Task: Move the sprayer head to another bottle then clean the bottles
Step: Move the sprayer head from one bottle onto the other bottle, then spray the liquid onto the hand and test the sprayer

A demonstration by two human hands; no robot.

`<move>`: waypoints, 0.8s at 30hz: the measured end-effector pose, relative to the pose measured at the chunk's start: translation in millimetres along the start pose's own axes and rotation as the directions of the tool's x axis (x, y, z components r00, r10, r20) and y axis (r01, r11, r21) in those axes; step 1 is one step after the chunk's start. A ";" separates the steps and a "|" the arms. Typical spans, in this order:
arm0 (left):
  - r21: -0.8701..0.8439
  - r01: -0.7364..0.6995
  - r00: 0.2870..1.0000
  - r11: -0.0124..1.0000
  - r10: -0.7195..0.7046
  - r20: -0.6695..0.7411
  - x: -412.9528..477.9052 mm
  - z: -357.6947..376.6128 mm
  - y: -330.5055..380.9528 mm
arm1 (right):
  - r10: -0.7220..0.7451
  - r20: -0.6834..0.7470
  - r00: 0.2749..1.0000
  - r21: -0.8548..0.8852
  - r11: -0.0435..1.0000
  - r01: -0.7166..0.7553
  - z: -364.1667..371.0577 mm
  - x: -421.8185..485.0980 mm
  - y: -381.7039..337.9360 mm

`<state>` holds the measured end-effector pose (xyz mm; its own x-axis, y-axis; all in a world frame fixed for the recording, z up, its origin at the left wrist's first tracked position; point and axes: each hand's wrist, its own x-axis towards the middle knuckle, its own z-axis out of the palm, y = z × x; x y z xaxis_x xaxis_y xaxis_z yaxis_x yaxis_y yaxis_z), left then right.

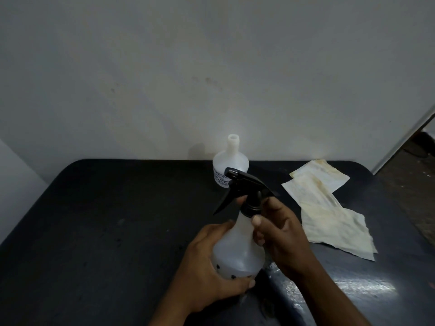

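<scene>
while the left hand (207,262) curls its fingers round a translucent bottle (237,250) over the near worktop (94,231), the fingers of the right hand (280,234) pinch the collar of the black sprayer head (244,191), apparently seated on its neck. behind stands an uncapped second bottle (231,161); stained cloths (329,208) lie rightward.

Capless bottle (230,165) behind held bottle (237,250) on table (106,231); cloths (329,208) right.
</scene>
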<state>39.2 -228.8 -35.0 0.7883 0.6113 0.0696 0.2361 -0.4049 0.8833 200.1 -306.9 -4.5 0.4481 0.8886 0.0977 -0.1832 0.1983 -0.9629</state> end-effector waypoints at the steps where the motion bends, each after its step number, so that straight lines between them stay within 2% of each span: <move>1: -0.013 0.008 1.000 1.000 -0.008 0.006 -0.2 -1.3 -0.3 | -0.001 0.032 0.999 0.053 0.999 -0.001 -1.9 -0.5 0.3; 3: -0.021 0.017 0.999 1.000 -0.016 0.035 -0.8 -3.5 -0.4 | -0.006 0.068 0.998 0.088 0.996 0.000 -5.6 -1.7 0.3; 6: -0.023 0.014 0.998 1.000 -0.013 0.066 -1.3 -4.7 1.6 | -0.028 0.129 0.991 0.002 1.000 0.028 -5.7 -2.5 -0.5; 9: 0.004 -0.015 0.998 1.000 0.015 0.067 -1.1 -2.4 3.9 | -0.028 0.038 0.999 -0.028 0.999 0.029 -7.0 1.4 -1.4; 12: 0.021 -0.023 0.996 1.000 0.021 0.089 -1.4 -0.3 6.3 | -0.031 -0.028 0.999 -0.158 0.987 0.026 -11.9 2.5 4.0; 13: 0.015 -0.024 0.995 1.000 0.023 0.096 -1.5 -0.2 6.3 | -0.018 -0.011 1.000 -0.150 0.989 0.016 -13.6 1.7 5.1; 16: -0.023 -0.035 0.992 0.999 0.038 0.123 -1.1 -2.3 6.5 | 0.018 0.158 0.987 -0.078 0.997 -0.005 -17.6 -4.3 -0.8; 18: -0.040 -0.043 0.991 0.998 0.047 0.122 -0.8 -2.3 7.2 | 0.023 0.208 0.978 -0.105 0.994 -0.001 -20.0 -5.5 -6.1; 20: -0.028 -0.046 0.994 0.999 0.048 0.097 -1.2 -0.9 8.6 | -0.007 0.169 0.986 -0.142 0.989 0.031 -17.9 -3.7 -9.1; 24: 0.036 -0.053 0.999 0.998 0.053 -0.003 -2.5 8.0 12.1 | -0.040 0.026 0.999 -0.106 0.993 0.043 -7.3 -2.7 -9.2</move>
<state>44.6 -240.6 -28.2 0.7978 0.5913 0.1177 0.2146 -0.4610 0.8611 207.0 -314.1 2.3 0.4320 0.8904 0.1432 -0.0701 0.1915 -0.9790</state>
